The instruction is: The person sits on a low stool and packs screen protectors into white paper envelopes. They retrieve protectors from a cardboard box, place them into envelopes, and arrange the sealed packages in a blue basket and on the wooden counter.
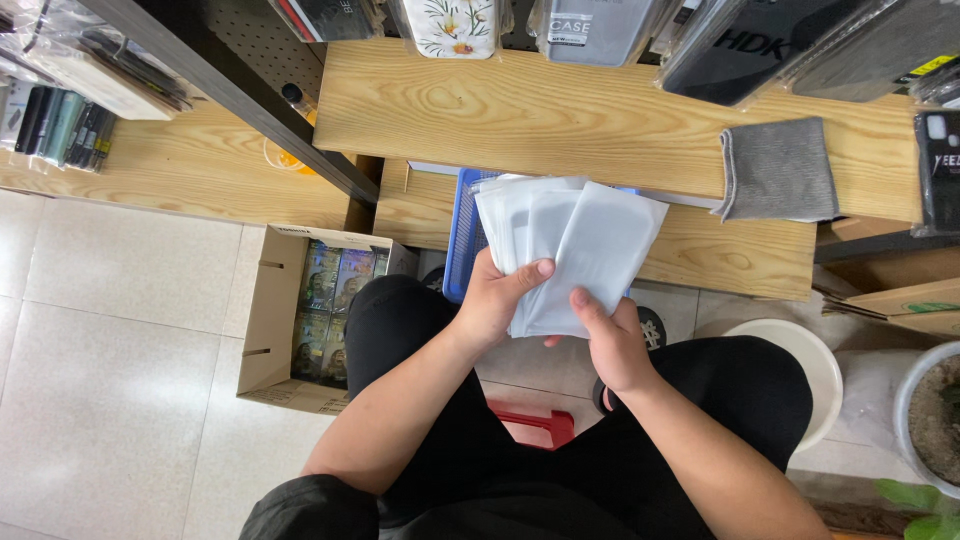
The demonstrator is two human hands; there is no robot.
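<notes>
Translucent, smooth plastic sleeves [560,250], grainy varnished wood shelf [600,110], matt grey cloth [780,170], brown cardboard box [272,310], blue plastic basket [462,240]

The packets [570,250] you hold are milky white and half see-through. Behind them sits a bright blue basket [462,240]. The shelf [600,120] is pale yellow wood with darker grain swirls, and the folded cloth [780,170] on it is plain grey. One phone case [455,25] above is white with a flower print. The cardboard box [265,320] is tan, the stool [535,425] under you red, your trousers [700,400] black, and the floor tiles [110,350] off-white.
</notes>
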